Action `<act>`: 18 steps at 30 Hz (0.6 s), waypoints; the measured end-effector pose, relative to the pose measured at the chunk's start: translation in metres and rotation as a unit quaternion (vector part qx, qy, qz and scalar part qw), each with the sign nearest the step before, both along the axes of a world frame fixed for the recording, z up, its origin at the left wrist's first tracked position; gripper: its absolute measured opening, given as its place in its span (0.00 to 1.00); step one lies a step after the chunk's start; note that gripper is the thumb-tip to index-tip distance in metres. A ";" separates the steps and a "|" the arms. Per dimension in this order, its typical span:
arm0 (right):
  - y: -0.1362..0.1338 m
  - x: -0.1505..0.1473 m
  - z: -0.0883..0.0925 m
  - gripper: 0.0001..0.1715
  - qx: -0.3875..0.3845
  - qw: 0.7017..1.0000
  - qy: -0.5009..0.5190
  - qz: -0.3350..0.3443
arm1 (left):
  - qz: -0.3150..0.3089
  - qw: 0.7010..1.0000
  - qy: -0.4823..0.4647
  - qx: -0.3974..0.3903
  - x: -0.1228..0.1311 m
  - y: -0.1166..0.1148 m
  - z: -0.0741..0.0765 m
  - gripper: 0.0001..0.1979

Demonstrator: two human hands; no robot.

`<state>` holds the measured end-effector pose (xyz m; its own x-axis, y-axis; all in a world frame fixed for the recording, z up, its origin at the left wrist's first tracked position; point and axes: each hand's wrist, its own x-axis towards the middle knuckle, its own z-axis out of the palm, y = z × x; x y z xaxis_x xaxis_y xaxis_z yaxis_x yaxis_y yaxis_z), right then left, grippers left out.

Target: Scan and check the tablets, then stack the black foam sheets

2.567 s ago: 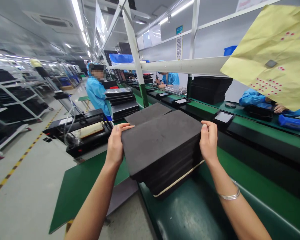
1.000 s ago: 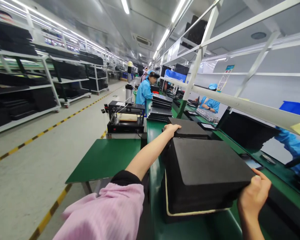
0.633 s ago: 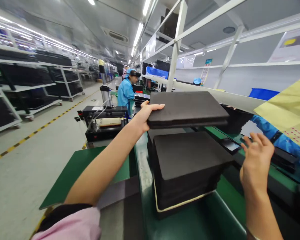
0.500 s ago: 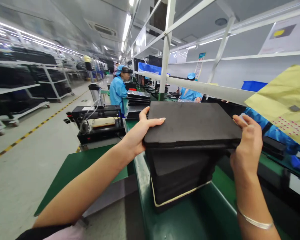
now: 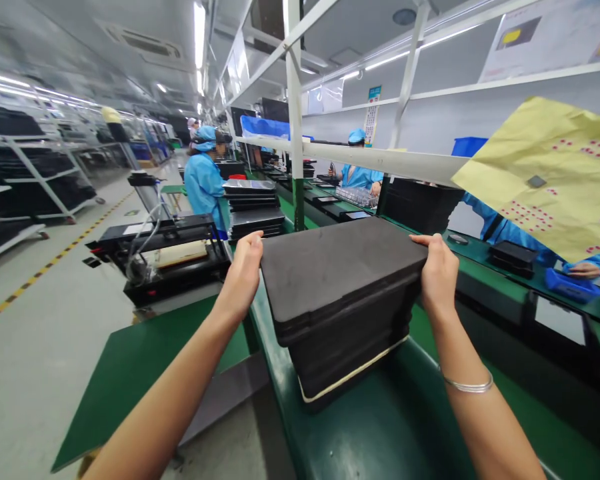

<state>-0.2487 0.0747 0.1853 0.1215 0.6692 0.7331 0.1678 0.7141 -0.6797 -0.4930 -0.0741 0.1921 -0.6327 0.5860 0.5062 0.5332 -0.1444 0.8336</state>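
Observation:
A stack of black foam trays [image 5: 347,347] stands on the green conveyor belt [image 5: 380,433] in front of me. The top black foam tray [image 5: 337,263] lies flat on the stack. My left hand [image 5: 241,280] grips its left edge, thumb on top. My right hand [image 5: 439,275] grips its right edge, with a silver bracelet on that wrist. A pale strip shows near the bottom of the stack.
A black machine [image 5: 165,257] sits on a green side table [image 5: 130,373] to the left. A person in blue [image 5: 203,187] stands by more stacked trays [image 5: 253,207]. Other workers sit behind the belt on the right. A yellow sheet [image 5: 550,173] hangs from the white rail.
My left hand picked up a tray from behind the stack, my right hand joined it, and both lowered it onto the top of the stack.

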 end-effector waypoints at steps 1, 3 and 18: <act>0.000 -0.001 0.001 0.31 0.004 1.000 0.013 -0.006 | -0.042 0.997 -0.047 0.032 0.002 0.006 0.001 0.26; 0.000 -0.004 0.005 0.31 0.016 0.999 0.045 -0.018 | -0.088 0.984 -0.131 0.085 0.007 0.014 0.006 0.22; 0.000 -0.009 0.010 0.29 0.067 0.997 0.031 -0.014 | -0.062 0.972 -0.081 0.212 0.006 0.027 0.025 0.14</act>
